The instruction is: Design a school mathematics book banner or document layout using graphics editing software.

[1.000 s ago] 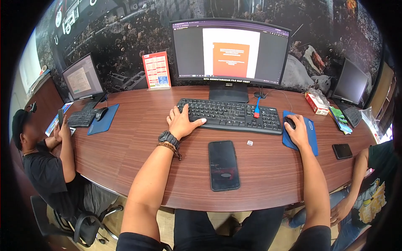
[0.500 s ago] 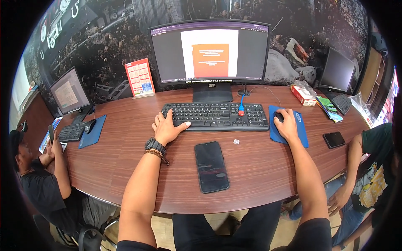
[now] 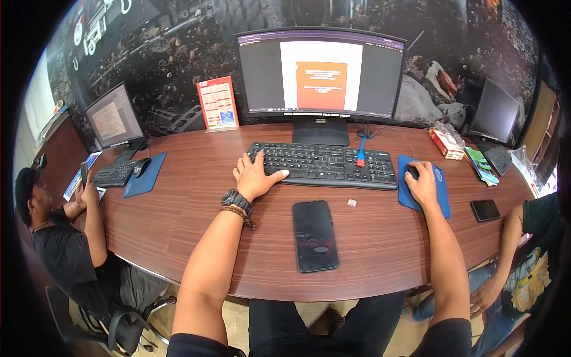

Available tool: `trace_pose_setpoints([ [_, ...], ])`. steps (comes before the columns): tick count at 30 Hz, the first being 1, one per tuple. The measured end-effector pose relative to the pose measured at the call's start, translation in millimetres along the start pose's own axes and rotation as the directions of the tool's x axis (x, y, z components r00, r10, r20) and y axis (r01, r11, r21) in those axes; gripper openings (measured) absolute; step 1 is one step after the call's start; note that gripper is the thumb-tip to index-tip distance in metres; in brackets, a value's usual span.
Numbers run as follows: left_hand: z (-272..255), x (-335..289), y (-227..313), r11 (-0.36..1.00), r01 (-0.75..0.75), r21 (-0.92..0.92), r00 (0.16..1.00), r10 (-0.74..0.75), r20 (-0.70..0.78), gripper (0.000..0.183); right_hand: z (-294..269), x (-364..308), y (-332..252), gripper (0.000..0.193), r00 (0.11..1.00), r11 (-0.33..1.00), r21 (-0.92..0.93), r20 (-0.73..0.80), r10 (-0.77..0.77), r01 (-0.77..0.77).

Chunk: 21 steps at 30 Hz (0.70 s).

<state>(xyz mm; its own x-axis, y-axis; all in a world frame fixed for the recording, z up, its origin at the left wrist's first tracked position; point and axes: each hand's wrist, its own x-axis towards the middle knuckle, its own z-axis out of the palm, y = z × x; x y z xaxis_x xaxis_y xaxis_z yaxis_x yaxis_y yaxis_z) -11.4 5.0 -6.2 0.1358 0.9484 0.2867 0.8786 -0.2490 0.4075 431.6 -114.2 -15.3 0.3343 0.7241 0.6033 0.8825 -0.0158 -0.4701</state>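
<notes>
My left hand (image 3: 256, 177) rests at the left end of a black keyboard (image 3: 324, 163), fingers spread over the keys and thumb along its front edge. There is a black watch and a beaded bracelet on that wrist. Over on the blue mouse pad (image 3: 441, 193), my right hand (image 3: 423, 183) is curled around a black mouse (image 3: 411, 172), which it mostly covers. Behind the keyboard stands a monitor (image 3: 380, 71) with an orange and white page on its screen. A black phone (image 3: 315, 238) lies face up between my forearms.
A small whitish piece (image 3: 352, 203) lies beyond the phone. A blue cable with a red end (image 3: 360, 160) crosses the keyboard. A red calendar (image 3: 217, 102) stands at the back left. One person sits at the left holding a phone; another sits at the right near a phone (image 3: 485, 210).
The whole view has shifted, so the desk and its things sit further right in the picture. Both hands keep their places on the keyboard and mouse.
</notes>
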Motion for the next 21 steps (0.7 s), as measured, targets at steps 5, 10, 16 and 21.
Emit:
trace_pose_setpoints([
  [5,-0.9,0.3,-2.2,1.0,0.017,0.009,1.0,-0.017,0.014,0.109,1.9,-0.8,-3.9,0.034,0.998,0.997,0.054,0.023,-0.055,0.054],
  [10,-1.4,0.8,-2.0,1.0,0.02,0.017,1.0,-0.02,0.013,0.11,-0.9,-0.7,-9.3,0.034,0.996,0.998,0.028,0.06,-0.063,0.061],
  [16,-2.5,-1.6,-0.6,1.0,0.008,0.027,1.0,-0.008,-0.001,0.11,-2.6,-1.0,-12.7,0.035,0.996,1.0,0.016,0.082,-0.027,0.026],
  [21,-2.5,-1.8,0.6,1.0,0.006,0.026,1.0,-0.006,0.001,0.11,-2.4,-1.0,-8.2,0.036,0.996,0.999,0.025,0.09,-0.027,0.024],
])
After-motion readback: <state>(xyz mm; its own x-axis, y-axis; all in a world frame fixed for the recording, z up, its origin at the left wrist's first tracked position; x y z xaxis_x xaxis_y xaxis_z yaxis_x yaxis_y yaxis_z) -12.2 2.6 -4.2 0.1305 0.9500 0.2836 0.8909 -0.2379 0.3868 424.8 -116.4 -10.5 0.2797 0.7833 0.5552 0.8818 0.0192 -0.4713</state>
